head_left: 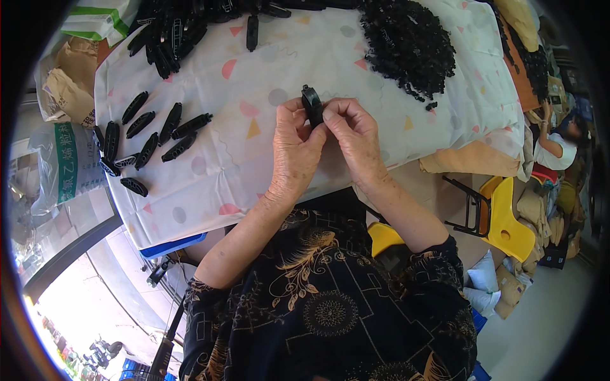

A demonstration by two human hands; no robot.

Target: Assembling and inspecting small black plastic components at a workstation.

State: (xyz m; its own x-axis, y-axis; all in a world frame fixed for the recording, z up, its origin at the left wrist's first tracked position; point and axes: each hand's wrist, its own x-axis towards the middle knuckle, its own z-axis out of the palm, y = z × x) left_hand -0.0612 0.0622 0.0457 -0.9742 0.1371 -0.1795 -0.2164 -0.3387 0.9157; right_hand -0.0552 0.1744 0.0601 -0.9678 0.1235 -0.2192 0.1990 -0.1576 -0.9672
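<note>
Over the middle of the table, both of my hands grip one long, curved black plastic piece (311,100), which stands up from between my fingers. My left hand (295,150) has its fingers closed round the lower left side of the piece. From the other side, my right hand (353,131) pinches it between thumb and fingers. My fingers hide the lower end. Similar slim, oval black pieces (148,150) lie loosely grouped on the cloth to my left, and a single one (252,33) lies farther off.
A patterned white cloth (222,181) covers the table. At the far left is a heap of long black pieces (171,38); a mound of small black parts (410,47) lies far right. A yellow chair (508,222) stands right, near another person (559,147). Plastic bags (76,159) flank the left edge.
</note>
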